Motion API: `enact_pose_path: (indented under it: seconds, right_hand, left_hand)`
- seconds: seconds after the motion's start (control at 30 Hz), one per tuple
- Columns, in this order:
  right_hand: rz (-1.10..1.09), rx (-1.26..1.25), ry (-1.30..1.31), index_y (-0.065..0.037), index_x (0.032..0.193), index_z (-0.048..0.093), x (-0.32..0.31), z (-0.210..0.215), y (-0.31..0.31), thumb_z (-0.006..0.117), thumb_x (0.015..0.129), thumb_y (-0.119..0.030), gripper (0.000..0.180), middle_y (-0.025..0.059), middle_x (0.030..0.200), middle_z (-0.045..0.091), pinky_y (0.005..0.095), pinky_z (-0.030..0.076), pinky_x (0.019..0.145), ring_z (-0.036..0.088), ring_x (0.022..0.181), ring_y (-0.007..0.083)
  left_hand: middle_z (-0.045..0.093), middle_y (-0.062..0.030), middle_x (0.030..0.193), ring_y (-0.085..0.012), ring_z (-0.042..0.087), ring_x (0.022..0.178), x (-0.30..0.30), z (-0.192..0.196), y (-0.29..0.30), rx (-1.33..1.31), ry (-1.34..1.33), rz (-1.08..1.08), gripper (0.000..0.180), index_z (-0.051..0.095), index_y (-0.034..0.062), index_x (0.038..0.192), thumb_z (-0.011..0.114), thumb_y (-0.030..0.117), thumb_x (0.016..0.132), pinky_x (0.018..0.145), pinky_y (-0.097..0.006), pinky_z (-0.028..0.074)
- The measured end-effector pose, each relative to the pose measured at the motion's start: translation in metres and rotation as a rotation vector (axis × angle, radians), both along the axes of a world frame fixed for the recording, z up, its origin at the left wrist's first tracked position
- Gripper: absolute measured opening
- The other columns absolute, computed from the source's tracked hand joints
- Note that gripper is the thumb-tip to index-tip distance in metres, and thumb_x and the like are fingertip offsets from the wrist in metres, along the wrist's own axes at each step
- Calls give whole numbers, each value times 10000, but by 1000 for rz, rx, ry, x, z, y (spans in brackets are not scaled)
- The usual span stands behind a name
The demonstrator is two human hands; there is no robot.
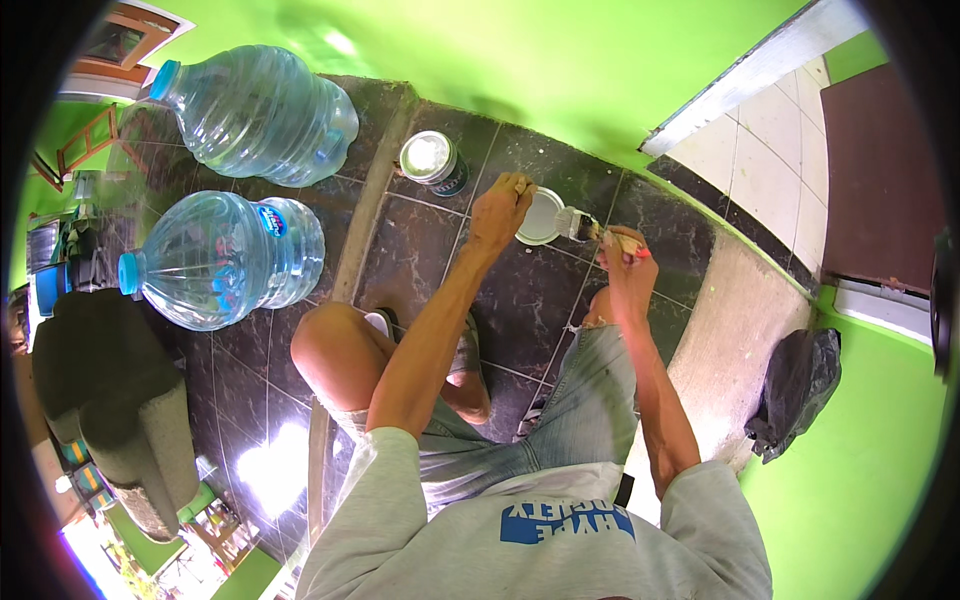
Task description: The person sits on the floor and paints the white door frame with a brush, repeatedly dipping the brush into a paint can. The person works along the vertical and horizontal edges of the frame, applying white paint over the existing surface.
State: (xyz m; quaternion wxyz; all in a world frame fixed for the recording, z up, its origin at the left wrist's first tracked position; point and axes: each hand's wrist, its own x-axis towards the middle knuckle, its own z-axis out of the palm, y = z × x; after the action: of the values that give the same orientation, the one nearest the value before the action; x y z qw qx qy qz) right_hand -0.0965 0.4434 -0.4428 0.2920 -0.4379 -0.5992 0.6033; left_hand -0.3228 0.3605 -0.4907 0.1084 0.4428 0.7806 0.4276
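Observation:
In my right hand (pixel 628 268) is a paintbrush (pixel 592 230), its handle held between closed fingers. Its bristles (pixel 570 223) are coated in whitish paint and point left, at the right edge of a round, pale-rimmed paint container or lid (pixel 541 214) on the dark tiles; which of the two it is, I cannot tell. My left hand (pixel 502 210) is closed beside that round rim, fingers pressed together; whatever they hold, if anything, is hidden. A small paint can (pixel 433 163) with a bright, shiny top stands on the floor further left.
Two large clear-blue water bottles (pixel 265 115) (pixel 235 258) lie or stand at the left. Green wall (pixel 520 60) runs along the far side. A black plastic bag (pixel 797 388) rests at the right beside a concrete strip (pixel 715 330). Dark seating (pixel 110 390) is at far left.

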Motion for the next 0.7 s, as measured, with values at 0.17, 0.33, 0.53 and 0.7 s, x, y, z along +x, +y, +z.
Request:
enact_pose_path:
  seconds: [0.17,0.33,0.53,0.7]
  right_hand:
    - [224,261,-140,17,1085,722,-38,-10,21,732,1004,-136,174,31,805,704,253,528,661,635,713,73]
    - [427,488,-250,30,1064,722,-68,-32,31,750,972,-129,186,110,738,682,297,511,639,628,670,113]
    - [474,550,-330,13,1050,725,-80,-52,32,754,960,-155,192,164,783,689,347,513,643,624,630,204]
    - [485,547,-382,1,1051,729,-82,-64,33,759,959,-168,195,171,804,697,354,523,664,644,650,229]
  left_hand:
    - [690,-177,978,-401,675,886,-1,5,-5,-74,-57,74,202,673,39,1010,648,239,1025,769,-462,517]
    - [676,-187,991,-412,667,912,1,3,-4,-95,-61,101,213,665,37,1019,636,248,1028,781,-480,515]
    - [658,-167,975,-421,684,858,1,-12,-3,-57,13,99,193,624,84,1059,658,269,1017,710,-515,559]
    - [648,-168,965,-417,685,838,1,-14,-6,-40,15,98,185,625,82,1055,660,259,1018,702,-508,559]
